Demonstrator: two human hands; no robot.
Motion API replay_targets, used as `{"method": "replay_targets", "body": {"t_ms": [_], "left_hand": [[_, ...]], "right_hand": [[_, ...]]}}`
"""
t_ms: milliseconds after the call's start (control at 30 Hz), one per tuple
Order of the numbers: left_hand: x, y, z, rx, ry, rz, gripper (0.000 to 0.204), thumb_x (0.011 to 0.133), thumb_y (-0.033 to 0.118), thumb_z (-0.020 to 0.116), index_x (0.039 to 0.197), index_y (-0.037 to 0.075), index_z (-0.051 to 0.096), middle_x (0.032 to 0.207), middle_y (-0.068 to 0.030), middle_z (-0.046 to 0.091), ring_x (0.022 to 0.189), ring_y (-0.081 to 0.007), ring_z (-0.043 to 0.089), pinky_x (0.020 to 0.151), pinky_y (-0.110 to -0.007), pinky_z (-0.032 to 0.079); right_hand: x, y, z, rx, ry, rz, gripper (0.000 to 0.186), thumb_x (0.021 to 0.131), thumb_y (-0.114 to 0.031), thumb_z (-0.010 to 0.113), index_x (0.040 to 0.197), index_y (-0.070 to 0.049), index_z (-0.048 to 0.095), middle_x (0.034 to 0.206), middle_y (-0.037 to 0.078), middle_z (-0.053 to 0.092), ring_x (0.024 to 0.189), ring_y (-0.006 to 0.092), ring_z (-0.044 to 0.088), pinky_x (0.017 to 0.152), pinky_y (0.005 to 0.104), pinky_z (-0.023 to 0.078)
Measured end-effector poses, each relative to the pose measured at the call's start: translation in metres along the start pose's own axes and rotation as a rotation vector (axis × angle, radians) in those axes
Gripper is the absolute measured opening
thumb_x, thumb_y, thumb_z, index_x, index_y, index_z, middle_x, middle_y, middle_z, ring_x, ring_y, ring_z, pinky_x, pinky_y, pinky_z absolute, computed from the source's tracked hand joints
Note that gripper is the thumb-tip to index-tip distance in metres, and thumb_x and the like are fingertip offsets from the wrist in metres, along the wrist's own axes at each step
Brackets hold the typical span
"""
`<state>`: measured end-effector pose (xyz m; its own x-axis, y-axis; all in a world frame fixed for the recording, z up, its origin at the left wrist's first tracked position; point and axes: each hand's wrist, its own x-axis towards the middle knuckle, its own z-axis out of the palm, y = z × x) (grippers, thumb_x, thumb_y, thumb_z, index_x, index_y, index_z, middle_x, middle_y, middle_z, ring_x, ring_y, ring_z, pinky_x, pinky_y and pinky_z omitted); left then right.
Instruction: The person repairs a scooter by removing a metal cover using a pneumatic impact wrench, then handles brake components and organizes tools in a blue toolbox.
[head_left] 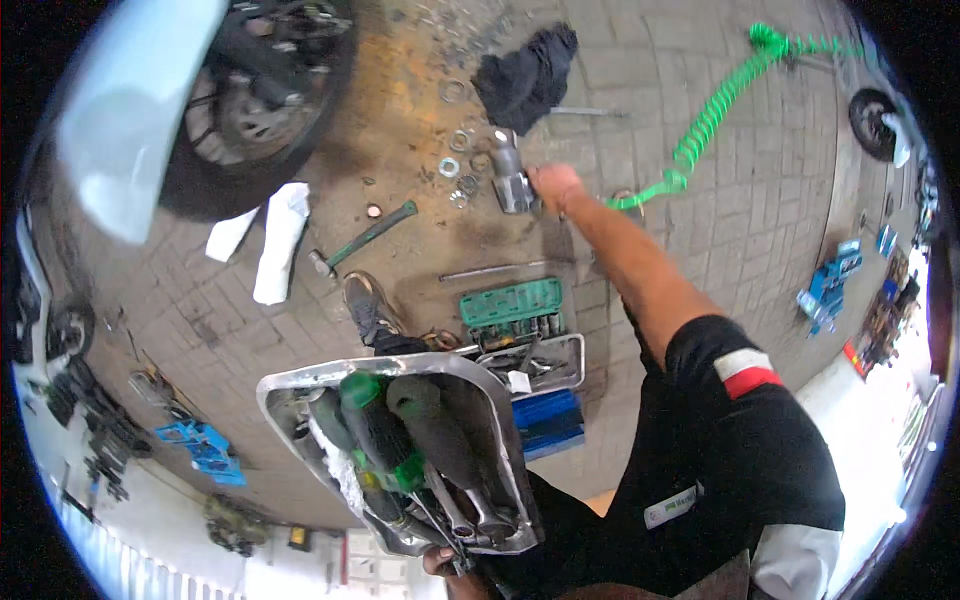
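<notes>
Stretching forward, the right arm [640,262] holds a grey power tool [510,178].

At six o'clock, the metal tray [513,440] hides most of my left hand [437,560]. At one, my right hand [556,188] blurs beside the grey tool [510,175], its grip unclear. The upper edge cuts the wheel [321,120] at ten; the scattered bits [427,18] at twelve are too tiny to name.
</notes>
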<state>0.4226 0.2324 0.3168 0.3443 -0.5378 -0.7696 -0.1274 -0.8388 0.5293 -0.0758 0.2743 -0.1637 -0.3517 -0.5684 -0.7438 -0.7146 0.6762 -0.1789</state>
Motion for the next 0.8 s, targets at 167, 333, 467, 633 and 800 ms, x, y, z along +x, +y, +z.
{"method": "replay_targets", "body": {"t_ms": [167,333,467,633,800], "left_hand": [[-0.049,-0.028,-0.074,-0.082,0.024,0.051,0.019,0.075,0.014,0.061,0.092,0.004,0.059,0.105,-0.0203,0.065,0.084,-0.0291,0.067,0.073,-0.041,0.057],[-0.052,0.020,-0.087,-0.579,-0.380,-0.256,0.053,0.079,0.031,0.056,0.126,0.007,0.058,0.120,-0.0129,0.064,0.098,-0.0292,0.065,0.090,-0.045,0.053],[-0.015,0.045,-0.150,-0.644,-0.406,-0.279,0.042,0.078,0.025,0.058,0.114,0.002,0.061,0.098,-0.0131,0.067,0.085,-0.0273,0.066,0.083,-0.044,0.054],[0.103,0.169,-0.248,-0.387,-0.701,-0.351,0.038,0.078,0.026,0.057,0.111,0.007,0.063,0.109,-0.0124,0.067,0.093,-0.0287,0.065,0.085,-0.043,0.053],[0.077,0.345,-0.276,-0.550,-0.460,0.349,0.040,0.075,0.023,0.056,0.110,0.004,0.061,0.110,-0.0128,0.064,0.096,-0.0262,0.063,0.081,-0.042,0.053]], "right_hand": [[-0.081,-0.077,-0.059,-0.154,-0.360,0.091,0.026,0.081,-0.026,0.069,0.103,-0.013,0.076,0.107,0.010,0.073,0.101,0.0302,0.069,0.081,0.0429,0.056],[-0.195,0.024,-0.063,-0.229,-0.672,0.019,0.027,0.070,-0.038,0.076,0.087,-0.017,0.078,0.092,0.012,0.072,0.087,0.0321,0.068,0.074,0.0504,0.053],[-0.318,-0.027,-0.143,0.135,-0.514,0.090,0.028,0.084,-0.023,0.060,0.101,-0.004,0.070,0.076,0.014,0.066,0.064,0.0239,0.061,0.060,0.0428,0.048],[-0.478,-0.091,-0.222,1.089,-0.252,0.579,0.028,0.078,-0.023,0.067,0.095,-0.001,0.067,0.073,0.013,0.064,0.064,0.0273,0.062,0.060,0.0443,0.050],[-0.625,-0.268,-0.397,0.086,0.780,0.575,0.049,0.065,-0.012,0.072,0.112,-0.005,0.061,0.093,0.017,0.067,0.089,0.0376,0.064,0.081,0.0482,0.051]]}}
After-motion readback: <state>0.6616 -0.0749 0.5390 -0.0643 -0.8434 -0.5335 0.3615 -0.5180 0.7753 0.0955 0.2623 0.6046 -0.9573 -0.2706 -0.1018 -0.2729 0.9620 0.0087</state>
